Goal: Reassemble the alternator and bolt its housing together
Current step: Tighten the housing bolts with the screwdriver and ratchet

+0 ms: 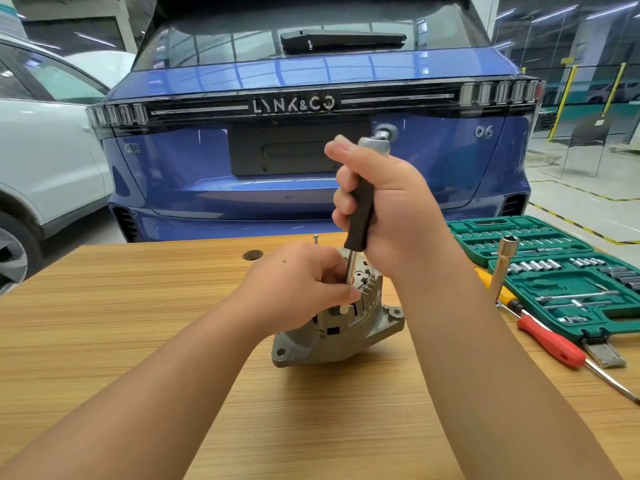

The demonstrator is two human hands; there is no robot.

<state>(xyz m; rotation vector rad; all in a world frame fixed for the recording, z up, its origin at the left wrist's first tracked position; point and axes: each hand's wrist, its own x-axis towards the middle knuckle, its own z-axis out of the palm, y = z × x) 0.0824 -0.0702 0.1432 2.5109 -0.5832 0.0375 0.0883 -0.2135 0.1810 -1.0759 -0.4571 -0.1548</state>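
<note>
Alternator (pixel 337 327), ribbed grey cast metal, black-handled driver (pixel 362 216) upright

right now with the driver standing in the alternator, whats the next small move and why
Probably twist the driver with the right hand: its shaft already stands in the alternator, steadied by the left hand, and a spare bolt waits behind.

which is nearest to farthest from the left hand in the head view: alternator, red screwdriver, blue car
From the left hand:
1. alternator, directly under it, touched by it
2. red screwdriver, lying to the right on the table beside the socket case
3. blue car, beyond the table's far edge
</note>
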